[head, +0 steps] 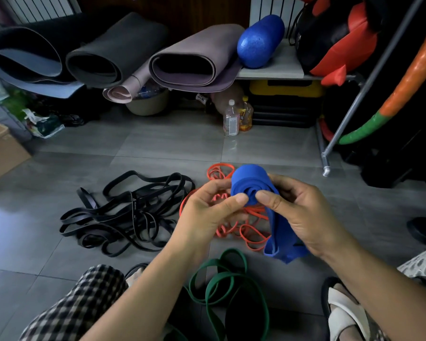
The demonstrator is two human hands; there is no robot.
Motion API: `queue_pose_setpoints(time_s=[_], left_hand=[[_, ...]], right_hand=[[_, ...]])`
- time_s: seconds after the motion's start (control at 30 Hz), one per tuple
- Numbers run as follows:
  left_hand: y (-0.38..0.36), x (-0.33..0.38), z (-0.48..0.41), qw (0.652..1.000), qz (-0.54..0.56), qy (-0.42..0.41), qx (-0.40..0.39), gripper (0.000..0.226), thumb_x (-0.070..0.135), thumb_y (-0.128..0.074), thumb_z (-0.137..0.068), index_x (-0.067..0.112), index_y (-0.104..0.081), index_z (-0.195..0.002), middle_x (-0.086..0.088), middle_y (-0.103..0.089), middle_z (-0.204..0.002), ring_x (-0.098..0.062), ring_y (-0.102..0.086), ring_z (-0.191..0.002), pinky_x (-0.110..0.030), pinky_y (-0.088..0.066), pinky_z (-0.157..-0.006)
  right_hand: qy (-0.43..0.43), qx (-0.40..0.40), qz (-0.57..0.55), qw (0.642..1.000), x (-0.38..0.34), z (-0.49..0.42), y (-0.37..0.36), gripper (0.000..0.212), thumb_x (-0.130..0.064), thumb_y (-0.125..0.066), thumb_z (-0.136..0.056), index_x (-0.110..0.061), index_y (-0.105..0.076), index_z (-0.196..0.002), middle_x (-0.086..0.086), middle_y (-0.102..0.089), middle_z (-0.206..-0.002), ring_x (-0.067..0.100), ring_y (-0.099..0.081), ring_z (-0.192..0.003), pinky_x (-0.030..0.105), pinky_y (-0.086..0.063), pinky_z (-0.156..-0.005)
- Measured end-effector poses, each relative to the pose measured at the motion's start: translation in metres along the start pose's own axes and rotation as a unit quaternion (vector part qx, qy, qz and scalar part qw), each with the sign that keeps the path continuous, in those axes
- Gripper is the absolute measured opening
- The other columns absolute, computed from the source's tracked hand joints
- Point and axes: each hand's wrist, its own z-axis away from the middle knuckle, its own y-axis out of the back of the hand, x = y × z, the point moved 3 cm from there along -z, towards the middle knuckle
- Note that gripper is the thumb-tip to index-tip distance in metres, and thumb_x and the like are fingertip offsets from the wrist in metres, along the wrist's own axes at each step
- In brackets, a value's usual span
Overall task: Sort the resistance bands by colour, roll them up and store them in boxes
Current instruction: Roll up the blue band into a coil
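A wide blue resistance band (250,183) is partly rolled into a coil above the floor, and its loose tail hangs down to the lower right. My left hand (209,207) pinches the coil's left side with thumb and fingers. My right hand (298,207) grips the coil's right side, thumb on the roll's end. A tangle of black bands (123,215) lies on the floor at left. Thin orange-red bands (241,230) lie under my hands. Green bands (221,284) lie nearest me, between my knees.
A cardboard box (3,151) stands at the left edge. Rolled mats (192,60) and a blue foam roller (260,41) sit on a low shelf behind. Two bottles (236,118) stand on the grey tile floor. A metal rack leg (326,158) rises at right.
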Motion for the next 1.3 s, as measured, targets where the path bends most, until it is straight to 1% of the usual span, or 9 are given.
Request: queue_pose_setpoints(time_s=[0.1,0.2,0.3,0.37,0.63,0.8,0.93,1.17,1.3], left_hand=[[0.010,0.008,-0.004,0.960,-0.264,-0.097,-0.004,0.054,0.011,-0.076,-0.072,0.028,-0.057,-0.120,0.007,-0.055,-0.107,-0.015,-0.062,-0.089,-0.029,-0.053,-0.079],[0.011,0.013,-0.005,0.916,-0.355,-0.172,-0.074,0.045,0.022,-0.076,-0.068,0.037,-0.063,-0.108,0.015,-0.057,-0.095,-0.005,-0.059,-0.087,-0.021,-0.050,-0.080],[0.008,0.015,-0.001,0.972,-0.201,-0.104,-0.061,0.040,-0.002,-0.075,-0.069,0.024,-0.062,-0.098,0.004,-0.068,-0.087,-0.009,-0.066,-0.072,-0.024,-0.054,-0.069],[0.002,0.016,0.002,0.991,-0.093,-0.068,-0.064,0.040,0.000,-0.075,-0.066,0.012,-0.058,-0.101,-0.002,-0.072,-0.077,-0.016,-0.068,-0.068,-0.031,-0.055,-0.069],[-0.011,0.017,0.004,0.985,0.143,-0.067,-0.068,0.037,-0.006,-0.079,-0.057,0.010,-0.064,-0.086,-0.007,-0.067,-0.082,-0.019,-0.069,-0.069,-0.024,-0.055,-0.057],[-0.013,0.013,0.002,0.984,0.163,-0.056,-0.046,0.020,0.001,-0.062,-0.069,0.012,-0.063,-0.085,-0.007,-0.064,-0.086,-0.019,-0.069,-0.072,-0.025,-0.056,-0.060],[-0.012,0.012,0.003,0.985,0.155,-0.054,-0.043,0.029,-0.003,-0.073,-0.067,0.010,-0.059,-0.088,-0.008,-0.062,-0.088,-0.019,-0.069,-0.071,-0.026,-0.057,-0.061],[-0.016,0.006,0.004,0.983,0.169,-0.028,-0.064,0.027,-0.002,-0.063,-0.072,0.005,-0.054,-0.097,-0.011,-0.061,-0.090,-0.018,-0.068,-0.074,-0.027,-0.058,-0.065],[-0.005,0.010,0.003,0.997,0.010,-0.030,-0.063,0.037,0.012,-0.068,-0.065,0.012,-0.060,-0.101,-0.008,-0.064,-0.095,-0.015,-0.067,-0.082,-0.027,-0.057,-0.074]], right_hand=[[0.027,-0.012,0.229,0.973,-0.001,-0.003,0.005,0.023,-0.024,-0.071,-0.074,-0.027,-0.065,-0.095,-0.005,-0.065,-0.093,0.009,-0.062,-0.087,0.020,-0.047,-0.074],[0.072,-0.044,0.336,0.938,0.003,-0.002,0.003,0.038,-0.035,-0.070,-0.075,-0.015,-0.065,-0.108,-0.014,-0.055,-0.094,0.012,-0.057,-0.089,0.029,-0.048,-0.082],[0.086,-0.046,0.263,0.960,-0.004,-0.001,0.004,0.041,-0.044,-0.073,-0.066,-0.035,-0.063,-0.104,-0.014,-0.059,-0.097,0.006,-0.058,-0.094,0.022,-0.047,-0.086],[0.092,-0.047,0.177,0.979,-0.010,-0.003,0.007,0.042,-0.053,-0.072,-0.061,-0.046,-0.063,-0.101,-0.016,-0.060,-0.104,0.004,-0.058,-0.099,0.015,-0.044,-0.087],[0.082,-0.031,0.068,0.994,-0.006,-0.002,0.004,0.049,-0.064,-0.071,-0.058,-0.048,-0.064,-0.103,-0.009,-0.064,-0.105,0.012,-0.062,-0.102,0.029,-0.049,-0.093],[0.079,0.009,0.135,0.988,-0.010,-0.002,0.008,0.031,-0.048,-0.073,-0.069,-0.048,-0.063,-0.098,-0.023,-0.065,-0.096,0.000,-0.062,-0.092,0.011,-0.046,-0.080],[0.059,-0.002,0.116,0.991,-0.010,0.000,0.008,0.040,-0.048,-0.072,-0.071,-0.042,-0.056,-0.108,-0.018,-0.068,-0.096,0.003,-0.064,-0.093,0.014,-0.048,-0.080],[0.046,-0.006,0.075,0.996,-0.009,0.002,0.002,0.029,-0.034,-0.065,-0.074,-0.033,-0.061,-0.102,-0.014,-0.069,-0.101,0.002,-0.065,-0.095,0.013,-0.048,-0.079],[0.058,-0.002,0.206,0.977,-0.009,-0.001,0.008,0.026,-0.039,-0.068,-0.078,-0.027,-0.064,-0.100,-0.010,-0.071,-0.093,0.003,-0.065,-0.088,0.017,-0.049,-0.075]])
